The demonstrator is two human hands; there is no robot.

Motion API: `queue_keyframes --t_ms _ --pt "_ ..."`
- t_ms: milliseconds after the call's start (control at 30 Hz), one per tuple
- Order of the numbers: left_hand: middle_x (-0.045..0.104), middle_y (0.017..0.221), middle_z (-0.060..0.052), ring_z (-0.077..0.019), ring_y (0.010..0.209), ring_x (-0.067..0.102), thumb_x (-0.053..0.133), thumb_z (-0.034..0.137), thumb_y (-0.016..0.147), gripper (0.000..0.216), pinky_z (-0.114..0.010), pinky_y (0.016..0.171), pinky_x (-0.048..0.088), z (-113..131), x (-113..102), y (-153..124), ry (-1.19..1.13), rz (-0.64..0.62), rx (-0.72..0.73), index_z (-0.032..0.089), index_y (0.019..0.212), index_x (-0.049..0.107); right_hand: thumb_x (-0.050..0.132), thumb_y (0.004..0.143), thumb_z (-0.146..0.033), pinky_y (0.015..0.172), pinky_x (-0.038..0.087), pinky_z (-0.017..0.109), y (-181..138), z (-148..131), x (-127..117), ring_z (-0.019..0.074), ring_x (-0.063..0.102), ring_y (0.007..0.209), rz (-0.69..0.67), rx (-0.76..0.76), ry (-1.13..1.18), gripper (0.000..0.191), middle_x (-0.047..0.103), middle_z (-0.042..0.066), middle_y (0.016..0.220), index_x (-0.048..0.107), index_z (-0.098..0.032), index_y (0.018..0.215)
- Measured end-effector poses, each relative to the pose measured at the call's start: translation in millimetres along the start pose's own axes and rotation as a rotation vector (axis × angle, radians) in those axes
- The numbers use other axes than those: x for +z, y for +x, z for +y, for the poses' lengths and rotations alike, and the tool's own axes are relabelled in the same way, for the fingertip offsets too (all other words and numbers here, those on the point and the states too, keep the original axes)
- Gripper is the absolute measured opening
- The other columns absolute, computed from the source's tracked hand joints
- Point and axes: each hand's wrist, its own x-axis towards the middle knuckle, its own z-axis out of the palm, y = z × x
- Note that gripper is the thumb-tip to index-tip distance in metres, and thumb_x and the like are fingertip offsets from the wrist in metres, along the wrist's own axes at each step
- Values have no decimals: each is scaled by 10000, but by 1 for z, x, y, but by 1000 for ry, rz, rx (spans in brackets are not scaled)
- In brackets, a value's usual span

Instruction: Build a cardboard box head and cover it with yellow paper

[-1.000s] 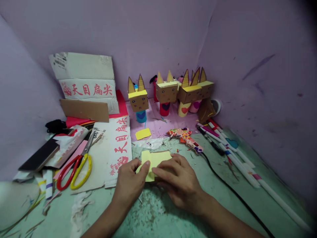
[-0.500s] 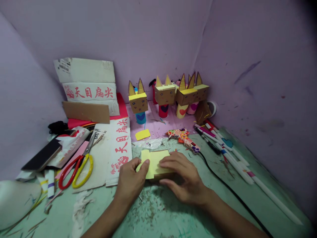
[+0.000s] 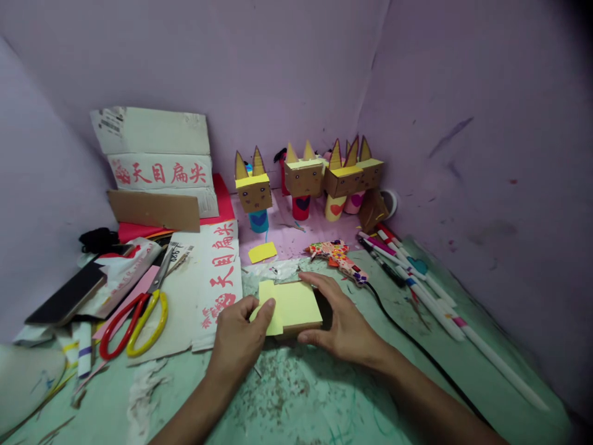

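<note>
In front of me a small cardboard box (image 3: 293, 331) lies on the table, its top covered by yellow paper (image 3: 300, 301). A separate yellow paper piece (image 3: 269, 290) overlaps the left part of that top. My left hand (image 3: 243, 330) pinches this piece, thumb above and fingers curled underneath, partly hidden. My right hand (image 3: 343, 321) spans the box's right end, with fingertips at the far edge and thumb at the near edge. Beyond the hands lies a flower-patterned glue gun (image 3: 338, 256), its black cord running toward the lower right.
Several cardboard animal figures (image 3: 301, 179) with pointed ears stand at the back. Scissors (image 3: 134, 324) rest on the left, beside printed cardboard (image 3: 183, 315). Several markers (image 3: 435, 306) lie to the right. A loose yellow paper scrap (image 3: 262, 252) sits beyond the box.
My right hand has slid off the box's top to its right end, uncovering more yellow paper. The left hand keeps its pinch. The whole view has shifted slightly.
</note>
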Motion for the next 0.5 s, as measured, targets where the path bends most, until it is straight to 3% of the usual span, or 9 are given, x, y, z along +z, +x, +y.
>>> queue_keyframes --t_ms 500 --pt "384 455 32 -112 484 339 512 495 643 370 -236 465 264 1 -10 8 -54 1 47 200 436 430 858 560 -196 1020 368 541 0 3 1 335 487 1218 -34 -15 19 835 525 125 1282 447 -248 1285"
